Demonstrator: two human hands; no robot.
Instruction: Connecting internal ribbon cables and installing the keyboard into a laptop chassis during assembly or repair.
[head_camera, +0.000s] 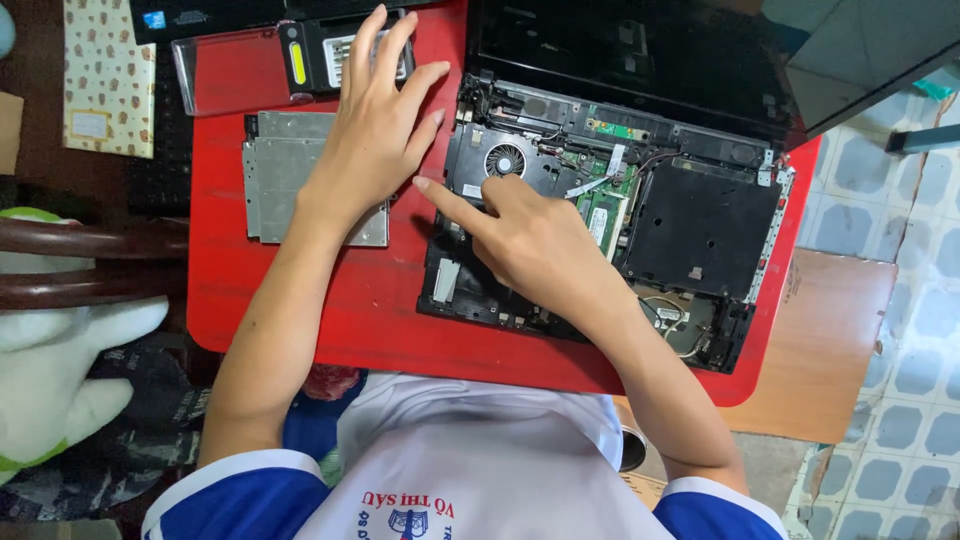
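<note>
A black laptop base (700, 225) lies opened on a red table (300, 300), showing a round fan (505, 160) and a green circuit board (603, 205). Its dark lid (630, 50) stands behind it. My right hand (535, 245) rests on the left part of the base just below the fan, index finger stretched out to the left and the other fingers curled; I see nothing in it. My left hand (380, 130) lies flat with fingers spread. Its palm is over the corner of a silver metal drive (280, 175) and its fingertips touch a black battery pack (320, 55) with a yellow sticker.
A clear plastic piece (225, 70) lies left of the battery. Off the table's left edge are a dark keyboard (160, 150), a patterned notebook (105, 75), a wooden chair rail (90, 260) and a white plush toy (50, 370). A wooden board (830, 340) and tiled floor (900, 200) lie to the right.
</note>
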